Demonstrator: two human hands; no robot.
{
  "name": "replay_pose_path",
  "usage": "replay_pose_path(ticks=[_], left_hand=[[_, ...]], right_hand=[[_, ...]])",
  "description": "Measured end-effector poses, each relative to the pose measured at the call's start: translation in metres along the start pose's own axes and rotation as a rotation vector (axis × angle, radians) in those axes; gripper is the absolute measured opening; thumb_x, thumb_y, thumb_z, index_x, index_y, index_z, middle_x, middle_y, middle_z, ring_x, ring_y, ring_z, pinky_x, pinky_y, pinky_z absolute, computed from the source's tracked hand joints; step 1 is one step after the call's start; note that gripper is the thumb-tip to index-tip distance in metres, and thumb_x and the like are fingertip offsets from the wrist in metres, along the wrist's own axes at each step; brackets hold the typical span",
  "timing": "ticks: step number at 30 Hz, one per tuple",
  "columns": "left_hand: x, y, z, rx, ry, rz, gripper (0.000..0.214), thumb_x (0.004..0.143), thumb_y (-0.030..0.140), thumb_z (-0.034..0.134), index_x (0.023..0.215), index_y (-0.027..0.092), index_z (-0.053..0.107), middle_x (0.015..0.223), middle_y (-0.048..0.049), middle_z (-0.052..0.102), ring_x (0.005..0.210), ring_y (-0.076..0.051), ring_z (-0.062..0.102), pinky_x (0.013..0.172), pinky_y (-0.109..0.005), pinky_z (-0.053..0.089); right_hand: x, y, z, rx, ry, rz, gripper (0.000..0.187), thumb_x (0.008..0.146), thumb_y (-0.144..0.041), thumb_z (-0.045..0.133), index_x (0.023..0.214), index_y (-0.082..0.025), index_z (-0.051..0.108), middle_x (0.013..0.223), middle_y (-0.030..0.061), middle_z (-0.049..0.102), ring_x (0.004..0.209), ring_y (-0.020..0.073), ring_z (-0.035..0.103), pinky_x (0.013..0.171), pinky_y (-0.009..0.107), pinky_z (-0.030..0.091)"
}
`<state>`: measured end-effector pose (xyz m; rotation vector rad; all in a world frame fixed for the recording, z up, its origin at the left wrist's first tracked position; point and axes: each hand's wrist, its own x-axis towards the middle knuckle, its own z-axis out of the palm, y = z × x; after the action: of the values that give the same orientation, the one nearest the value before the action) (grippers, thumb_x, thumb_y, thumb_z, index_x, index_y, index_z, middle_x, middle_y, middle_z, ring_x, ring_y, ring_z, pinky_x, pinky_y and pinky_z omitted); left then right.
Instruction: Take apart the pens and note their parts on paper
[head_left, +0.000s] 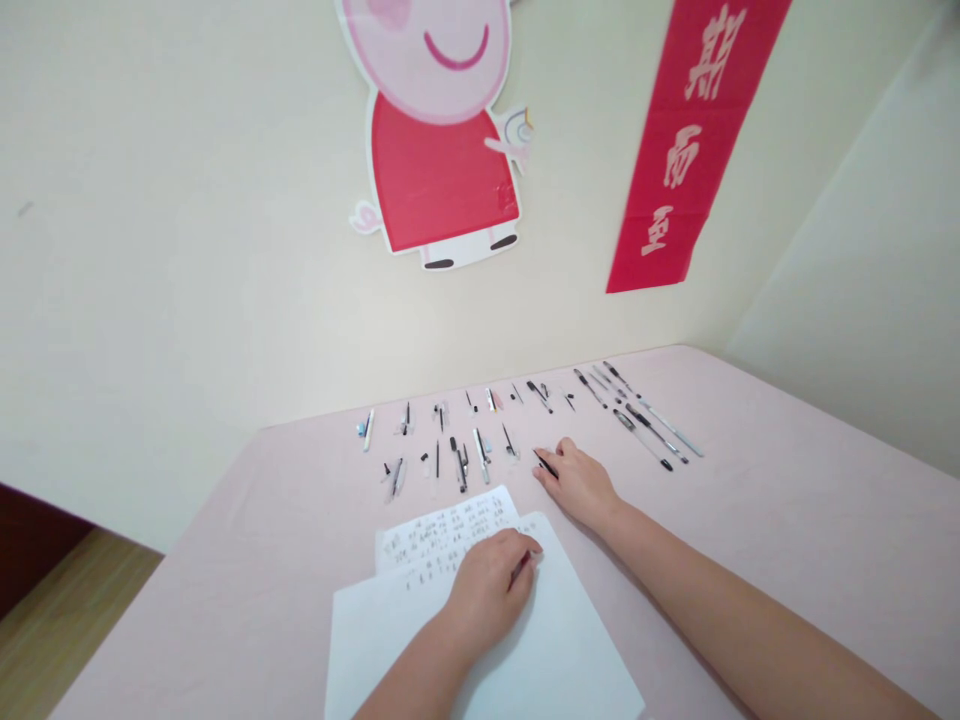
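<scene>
My right hand [576, 482] rests low over the pink tabletop, to the right of the paper. Thumb and fingers close on a small, thin black pen part [547, 464]. My left hand [495, 580] lies curled on a white sheet of paper [555, 640]. A bit of something shows between its fingers, too hidden to name. Under that sheet's far edge is a smaller sheet with handwriting [450, 528], and some writing also runs along the top of the large sheet. Just beyond my hands lies a pen refill [510, 440] with a small black piece beside it.
Two rows of pens and loose pen parts [459, 465] are spread across the far part of the pink table [262, 560]. Several whole pens [656, 433] lie at the back right. The wall behind carries a cartoon pig cutout [446, 180] and a red banner [675, 190].
</scene>
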<state>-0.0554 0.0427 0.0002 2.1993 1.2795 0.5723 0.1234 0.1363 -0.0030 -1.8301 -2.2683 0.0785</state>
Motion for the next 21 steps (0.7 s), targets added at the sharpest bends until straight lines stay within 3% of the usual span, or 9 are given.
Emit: replay_pose_path(ticks=[5, 12, 21], left_hand=[[0.0, 0.0, 0.0, -0.001, 0.003, 0.004, 0.025, 0.082, 0.016, 0.041, 0.096, 0.021, 0.06, 0.091, -0.0038, 0.064, 0.083, -0.018, 0.058, 0.075, -0.03, 0.043], [-0.001, 0.0, 0.0, -0.009, 0.002, 0.008, 0.024, 0.082, 0.016, 0.041, 0.096, 0.021, 0.06, 0.09, -0.0033, 0.064, 0.082, -0.018, 0.058, 0.074, -0.03, 0.042], [0.0, -0.002, 0.001, -0.058, 0.027, -0.005, 0.023, 0.083, 0.018, 0.042, 0.095, 0.02, 0.061, 0.088, -0.0042, 0.065, 0.082, -0.018, 0.058, 0.075, -0.03, 0.042]], right_hand=[[0.005, 0.008, -0.001, 0.074, -0.016, 0.035, 0.038, 0.094, -0.032, 0.027, 0.112, -0.026, 0.06, 0.096, 0.0057, 0.053, 0.079, 0.0148, 0.056, 0.068, 0.025, 0.037], [0.008, 0.018, 0.004, 0.156, -0.008, 0.007, 0.033, 0.089, -0.023, 0.036, 0.112, -0.021, 0.06, 0.098, 0.006, 0.054, 0.085, 0.0144, 0.056, 0.076, 0.022, 0.037], [0.006, 0.02, 0.003, 0.238, 0.002, 0.0, 0.029, 0.083, -0.026, 0.047, 0.105, -0.017, 0.063, 0.094, 0.0073, 0.055, 0.079, 0.0146, 0.056, 0.074, 0.022, 0.038]])
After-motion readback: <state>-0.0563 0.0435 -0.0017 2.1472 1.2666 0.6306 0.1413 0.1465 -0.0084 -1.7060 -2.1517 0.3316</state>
